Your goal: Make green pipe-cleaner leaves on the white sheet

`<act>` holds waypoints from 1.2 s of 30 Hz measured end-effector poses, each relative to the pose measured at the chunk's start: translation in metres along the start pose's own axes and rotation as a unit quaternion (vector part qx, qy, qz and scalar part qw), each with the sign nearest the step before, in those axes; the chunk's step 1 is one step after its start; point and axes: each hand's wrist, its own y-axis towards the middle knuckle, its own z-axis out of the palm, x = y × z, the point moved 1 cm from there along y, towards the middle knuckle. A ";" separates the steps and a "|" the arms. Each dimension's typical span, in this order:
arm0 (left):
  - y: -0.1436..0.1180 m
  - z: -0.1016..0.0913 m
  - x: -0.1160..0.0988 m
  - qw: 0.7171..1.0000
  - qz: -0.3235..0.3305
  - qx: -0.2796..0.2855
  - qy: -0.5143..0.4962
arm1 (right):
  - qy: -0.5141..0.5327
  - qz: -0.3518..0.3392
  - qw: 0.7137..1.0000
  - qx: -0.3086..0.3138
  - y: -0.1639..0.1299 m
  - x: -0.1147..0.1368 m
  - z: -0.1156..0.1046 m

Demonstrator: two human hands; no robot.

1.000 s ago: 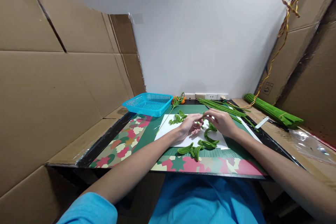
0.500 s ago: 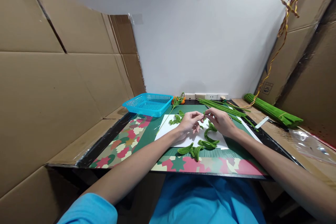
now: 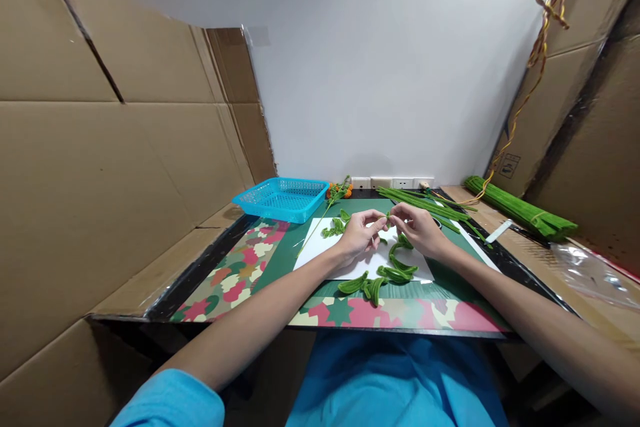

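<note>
Small green fuzzy piece up between the fingertips of both hands, mostly hidden by them. Left hand: thumb and index pinched on its left side, other fingers curled loosely. Right hand: thumb and index pinched on its right side, rest bent in. Under the fingers: white sheet on green mat. Left of left fingers: curled green cluster. Below right fingers: curved green piece. Nearer the body than both hands: green leaf shapes, by the sheet's near edge. Beyond right fingers: loose green stems. Farther right of them: white strip, then green stem bundle. Beyond left fingers, to the left: orange flowers, then blue basket. Past all fingers: wall sockets.
</note>
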 end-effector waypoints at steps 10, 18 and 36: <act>-0.003 -0.001 -0.007 0.982 0.090 -0.052 0.157 | 0.203 0.129 0.970 0.019 0.001 0.001 0.009; -0.008 -0.003 -0.014 0.951 0.140 -0.059 0.271 | 0.267 0.186 0.945 -0.032 -0.002 0.000 0.011; -0.003 -0.005 -0.012 0.984 0.076 -0.027 0.158 | 0.105 0.095 0.990 -0.022 -0.001 0.005 0.012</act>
